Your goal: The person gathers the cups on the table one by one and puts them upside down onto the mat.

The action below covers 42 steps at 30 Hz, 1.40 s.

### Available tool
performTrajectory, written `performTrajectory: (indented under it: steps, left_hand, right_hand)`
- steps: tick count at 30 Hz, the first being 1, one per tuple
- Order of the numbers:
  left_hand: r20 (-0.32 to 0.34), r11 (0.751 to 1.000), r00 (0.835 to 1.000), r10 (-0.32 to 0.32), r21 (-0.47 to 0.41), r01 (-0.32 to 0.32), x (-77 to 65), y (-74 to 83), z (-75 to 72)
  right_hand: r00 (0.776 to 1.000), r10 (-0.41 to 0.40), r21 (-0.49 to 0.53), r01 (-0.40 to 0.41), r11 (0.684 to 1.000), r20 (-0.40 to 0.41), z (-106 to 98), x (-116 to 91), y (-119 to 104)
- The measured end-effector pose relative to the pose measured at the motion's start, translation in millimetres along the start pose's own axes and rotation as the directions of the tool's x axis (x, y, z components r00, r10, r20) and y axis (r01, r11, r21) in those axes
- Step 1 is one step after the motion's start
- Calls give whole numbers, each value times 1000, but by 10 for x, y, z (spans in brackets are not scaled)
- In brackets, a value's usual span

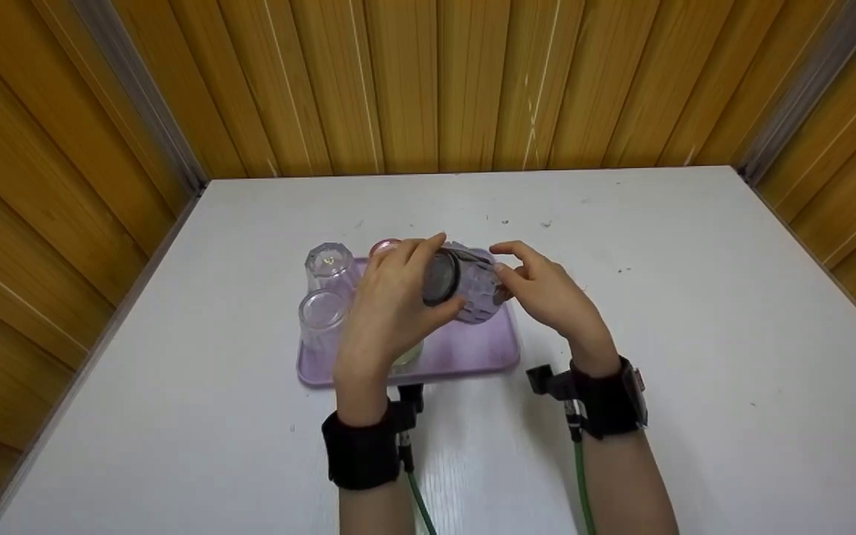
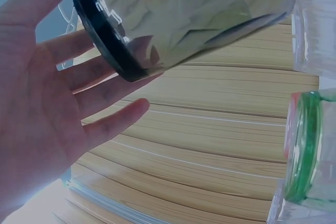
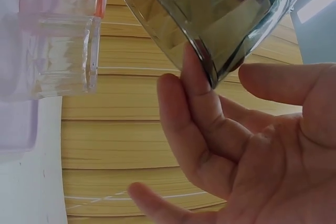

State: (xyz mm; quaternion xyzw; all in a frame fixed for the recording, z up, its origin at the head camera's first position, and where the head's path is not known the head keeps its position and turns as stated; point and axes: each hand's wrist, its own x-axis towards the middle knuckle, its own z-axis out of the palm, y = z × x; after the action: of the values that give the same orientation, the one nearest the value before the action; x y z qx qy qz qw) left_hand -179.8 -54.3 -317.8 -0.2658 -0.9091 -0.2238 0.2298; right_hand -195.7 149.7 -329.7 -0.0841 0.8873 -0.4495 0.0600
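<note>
A smoky grey drinking glass (image 1: 478, 291) lies sideways in the air over the tray, its thick dark base (image 2: 105, 32) toward my left hand (image 1: 391, 305). That hand grips the base end between thumb and fingers; its other fingers are spread behind the glass in the left wrist view. On the mouth side, my right hand (image 1: 550, 293) pinches the rim (image 3: 197, 59) with thumb and fingertips. Beneath both hands is a lilac tray (image 1: 472, 353) with upturned glasses on its left part.
Two clear glasses (image 1: 329, 264) stand at the tray's left side. A pink-rimmed glass (image 1: 383, 245) and a green-rimmed glass (image 2: 310, 148) are partly hidden by my left hand in the head view. Wood-look panels (image 1: 465, 89) rise behind the white table (image 1: 695, 297).
</note>
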Motion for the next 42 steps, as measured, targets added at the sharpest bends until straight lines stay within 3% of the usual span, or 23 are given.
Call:
performTrajectory:
  steps: [4,22,42]
  left_hand:
    - [4,1000,1000,-4,-12,4,1,9,5]
    - [22,1000,1000,9,15,-9,27,61,24]
    - [38,999,999,11,49,-13,39,52,63]
  right_hand:
    - [1000,-25,-25,25,999,14,10,-6,12]
    - [995,21,-107,-10,994,97,28,1,32]
    - [991,61,-142,-43,989,120,79,31,37]
